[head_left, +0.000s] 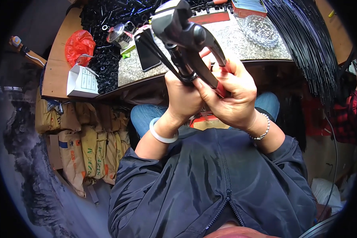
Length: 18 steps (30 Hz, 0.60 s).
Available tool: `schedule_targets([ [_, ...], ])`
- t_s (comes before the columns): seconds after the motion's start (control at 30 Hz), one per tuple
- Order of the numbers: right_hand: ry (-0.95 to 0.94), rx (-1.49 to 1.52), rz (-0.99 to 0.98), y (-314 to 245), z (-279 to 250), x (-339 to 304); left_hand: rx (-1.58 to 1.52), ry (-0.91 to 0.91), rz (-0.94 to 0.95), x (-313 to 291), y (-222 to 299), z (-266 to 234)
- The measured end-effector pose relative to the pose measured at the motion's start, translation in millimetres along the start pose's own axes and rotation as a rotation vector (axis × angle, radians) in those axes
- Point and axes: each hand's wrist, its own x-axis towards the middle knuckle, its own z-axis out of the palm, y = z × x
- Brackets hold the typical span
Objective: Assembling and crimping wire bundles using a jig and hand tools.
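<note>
Head view: left hand (183, 98) meets right hand (235, 94) around black tool (184, 35).

A wood-toned table (53, 73) with a curved edge carries a grey speckled sheet (275, 53). On the sheet lie a dark phone (150, 55) and a clear glass dish (261, 31). Small black parts (103, 20) heap leftward, beside a crumpled red bag (79, 47) and an open white box (82, 82). At right, a bundle of thin black strands (303, 37) overhangs the edge.
</note>
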Motion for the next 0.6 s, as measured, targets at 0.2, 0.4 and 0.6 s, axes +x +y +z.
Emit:
schedule_targets([
  [0.2, 0.091, -0.036, -0.082, -2.6, -11.8, 14.7, 0.032, 0.104, -0.170, 3.9, 10.9, 6.6],
  [0.4, 0.000, -0.118, -0.153, 3.1, -23.8, 13.2, -0.135, 0.202, -0.240, 0.2, 12.0, 7.1],
  [0.6, -0.289, -0.447, -0.061, -7.9, -78.8, 9.9, -0.138, 0.297, -0.307, 10.8, 14.5, -12.0],
])
